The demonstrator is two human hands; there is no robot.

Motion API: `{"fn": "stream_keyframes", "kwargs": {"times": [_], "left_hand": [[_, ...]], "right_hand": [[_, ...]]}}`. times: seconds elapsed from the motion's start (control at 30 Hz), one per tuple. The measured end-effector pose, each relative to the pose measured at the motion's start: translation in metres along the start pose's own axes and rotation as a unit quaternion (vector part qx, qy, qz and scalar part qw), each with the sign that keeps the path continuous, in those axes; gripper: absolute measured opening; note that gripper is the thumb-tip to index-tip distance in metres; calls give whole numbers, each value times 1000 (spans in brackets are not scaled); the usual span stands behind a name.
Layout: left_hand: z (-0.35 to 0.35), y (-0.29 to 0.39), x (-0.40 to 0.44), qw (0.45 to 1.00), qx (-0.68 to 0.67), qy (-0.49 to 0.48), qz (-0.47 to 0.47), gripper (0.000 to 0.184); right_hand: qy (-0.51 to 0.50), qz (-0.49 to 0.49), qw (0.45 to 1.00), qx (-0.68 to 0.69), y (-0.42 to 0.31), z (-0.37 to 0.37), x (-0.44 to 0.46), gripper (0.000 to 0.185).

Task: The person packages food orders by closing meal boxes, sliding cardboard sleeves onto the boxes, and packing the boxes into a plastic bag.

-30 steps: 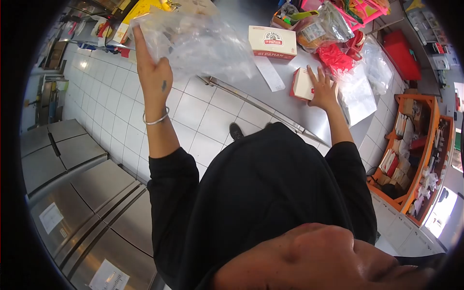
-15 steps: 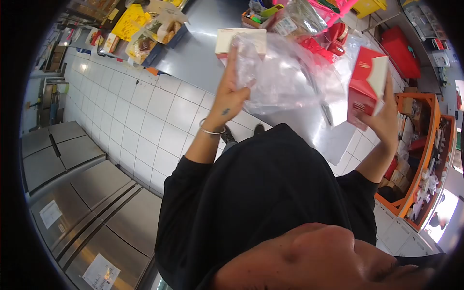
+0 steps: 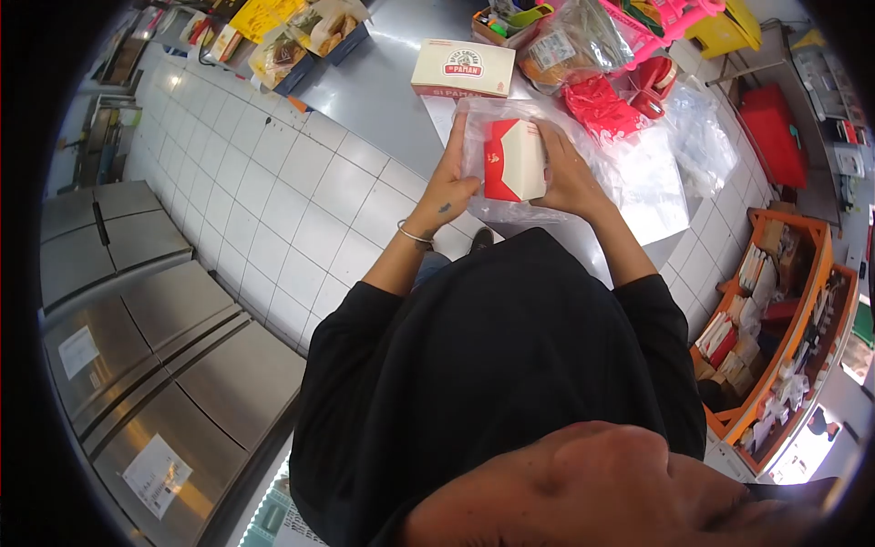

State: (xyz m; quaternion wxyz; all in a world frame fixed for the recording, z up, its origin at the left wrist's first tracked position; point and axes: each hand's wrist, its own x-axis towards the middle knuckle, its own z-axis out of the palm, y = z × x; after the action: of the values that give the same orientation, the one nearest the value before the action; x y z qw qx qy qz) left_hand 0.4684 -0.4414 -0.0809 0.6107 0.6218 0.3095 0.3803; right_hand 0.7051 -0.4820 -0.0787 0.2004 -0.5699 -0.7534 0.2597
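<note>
My right hand (image 3: 574,178) grips a red and cream cardboard box (image 3: 515,162) from its right side. The box is at the mouth of a clear plastic bag (image 3: 472,137), with the film around its left side and below it; how far inside it sits I cannot tell. On the left, my left hand (image 3: 447,191) holds the bag's edge, its fingers pointing up along the film and its thumb toward the box. Just beyond both hands, a second cream and red box (image 3: 463,68) with a printed logo lies on the metal table (image 3: 387,87).
A bagged item with a label (image 3: 556,50), a red plastic bundle (image 3: 602,109), a red tape dispenser (image 3: 654,82) and a pink basket (image 3: 670,18) crowd the table's far right. Open food boxes (image 3: 333,32) stand far left. An orange shelf (image 3: 775,301) is at right, steel refrigerators (image 3: 173,365) at left.
My right hand has brought the red and cream box leftward to the plastic bag. The bag, spread wide before, is now gathered around the box, and the second box shows more fully.
</note>
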Motion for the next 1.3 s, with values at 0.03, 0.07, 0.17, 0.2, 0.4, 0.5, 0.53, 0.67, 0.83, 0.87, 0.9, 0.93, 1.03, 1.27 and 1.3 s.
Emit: {"fn": "stream_keyframes", "kwargs": {"times": [0.03,0.07,0.17,0.2,0.4,0.5,0.53,0.67,0.83,0.87,0.9,0.93,1.03,1.27,1.3], "left_hand": [[4,2,-2,999,35,7,33,105],[9,3,-7,996,69,14,63,104],[53,-10,-20,976,77,-111,168,84],[74,-23,-23,962,58,-156,216,78],[97,-11,-23,904,310,-219,199,77],[94,-8,-23,961,210,-137,118,87],[92,-19,-21,979,120,-108,125,91],[73,-26,-24,997,-20,-56,51,101],[36,-35,-18,1000,-7,-12,-14,102],[29,-37,-15,1000,-16,-4,-18,102],[23,-35,-14,999,-22,-10,-24,103],[19,-32,-14,999,-29,-17,-32,103],[11,-56,-15,998,-24,-52,-21,104],[5,-101,2,991,-44,-102,74,105],[3,-99,3,991,-66,-107,55,106]], "right_hand": [[-16,33,998,-53,11,3,-2,112],[-16,37,995,-87,15,5,-5,108],[8,32,986,-161,30,8,-17,95],[28,16,985,-167,46,7,-23,91],[109,-34,975,-188,59,-19,-56,78],[73,-13,967,-242,33,-29,-54,87],[54,5,967,-248,29,-24,-50,88],[64,10,967,-247,35,12,-35,100],[-70,78,946,-307,5,35,0,117],[-92,76,934,-337,-5,28,8,115],[-51,-15,943,-329,-11,15,14,84],[-127,9,974,-188,-29,-8,34,69],[-140,53,953,264,-72,-51,96,25],[26,-62,909,-410,4,65,245,127],[-5,-24,925,-379,5,68,254,132]]}}
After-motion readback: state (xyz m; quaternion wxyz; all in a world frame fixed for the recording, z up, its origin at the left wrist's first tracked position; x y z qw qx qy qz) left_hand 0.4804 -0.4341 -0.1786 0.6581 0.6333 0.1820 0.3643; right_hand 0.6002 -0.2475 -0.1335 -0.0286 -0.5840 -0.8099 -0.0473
